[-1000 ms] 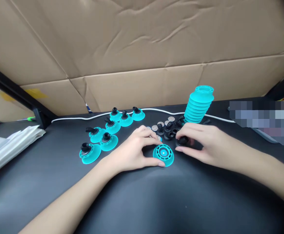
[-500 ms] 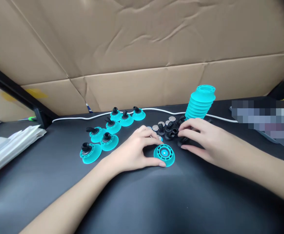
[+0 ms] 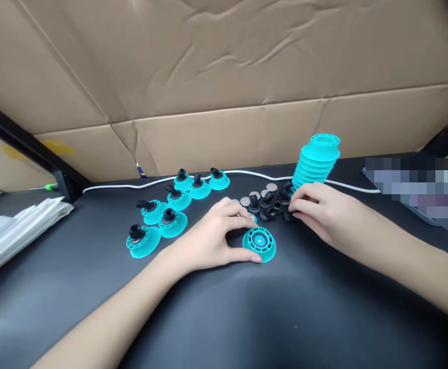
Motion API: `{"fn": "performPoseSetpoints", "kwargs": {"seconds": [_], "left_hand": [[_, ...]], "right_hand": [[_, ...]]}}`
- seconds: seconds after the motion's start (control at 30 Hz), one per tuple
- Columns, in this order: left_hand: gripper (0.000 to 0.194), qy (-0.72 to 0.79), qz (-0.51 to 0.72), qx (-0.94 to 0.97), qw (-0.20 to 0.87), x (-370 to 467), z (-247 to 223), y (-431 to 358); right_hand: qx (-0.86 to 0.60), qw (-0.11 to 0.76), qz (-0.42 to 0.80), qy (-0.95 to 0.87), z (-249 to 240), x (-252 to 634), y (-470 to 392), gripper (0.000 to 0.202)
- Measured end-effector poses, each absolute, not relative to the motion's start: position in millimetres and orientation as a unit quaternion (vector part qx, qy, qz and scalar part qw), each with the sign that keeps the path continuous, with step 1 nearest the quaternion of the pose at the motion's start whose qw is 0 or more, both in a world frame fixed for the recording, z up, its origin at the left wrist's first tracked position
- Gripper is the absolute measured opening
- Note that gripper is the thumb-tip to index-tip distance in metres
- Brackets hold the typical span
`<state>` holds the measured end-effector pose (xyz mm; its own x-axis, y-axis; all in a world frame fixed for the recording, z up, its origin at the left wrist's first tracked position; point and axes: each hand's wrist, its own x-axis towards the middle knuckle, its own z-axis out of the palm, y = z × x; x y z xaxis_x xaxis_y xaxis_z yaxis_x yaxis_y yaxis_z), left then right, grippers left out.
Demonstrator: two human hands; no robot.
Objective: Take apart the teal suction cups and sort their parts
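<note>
My left hand (image 3: 227,233) grips a turquoise slotted cup-shaped base (image 3: 264,251) between thumb and fingers; it rests on the black table with its ringed side up. My right hand (image 3: 312,210) is at the right edge of a pile of small black knob-like parts (image 3: 266,207), fingertips pinched together at one of them. Whether that part is between the fingers is hidden. Beside the pile lie several coin-like metal discs (image 3: 244,201). To the left stand several turquoise bases (image 3: 173,224), each with a black part on top.
A tall stack of turquoise bases (image 3: 316,161) rises behind my right hand. A white cable (image 3: 131,186) runs along the cardboard wall (image 3: 224,138). White packets (image 3: 35,225) lie at the far left, and a blurred-out item (image 3: 420,195) lies at the right.
My right hand's fingers have closed together and shifted slightly right at the black parts. The left hand and its turquoise base have stayed put.
</note>
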<state>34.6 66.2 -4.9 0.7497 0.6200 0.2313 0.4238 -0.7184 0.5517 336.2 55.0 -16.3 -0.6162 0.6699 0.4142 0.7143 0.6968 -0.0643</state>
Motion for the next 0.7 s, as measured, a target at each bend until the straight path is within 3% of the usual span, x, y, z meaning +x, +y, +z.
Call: {"fn": "performPoseSetpoints", "kwargs": {"seconds": [0.17,0.27,0.4,0.7], "left_hand": [[0.048,0.282,0.208,0.907,0.234,34,-7,66],[0.049,0.272,0.215,0.913,0.216,33,-7,67],[0.046,0.232,0.232,0.928,0.178,33,-5,68],[0.039,0.21,0.266,0.928,0.155,33,-6,64]], "right_hand": [[-0.377,0.216,-0.085,-0.897,-13,337,58,0.018],[-0.351,0.264,-0.064,-0.896,-5,329,52,0.011],[-0.344,0.301,0.104,-0.883,0,312,35,0.012],[-0.45,0.251,0.322,-0.794,-3,297,26,0.026]]}}
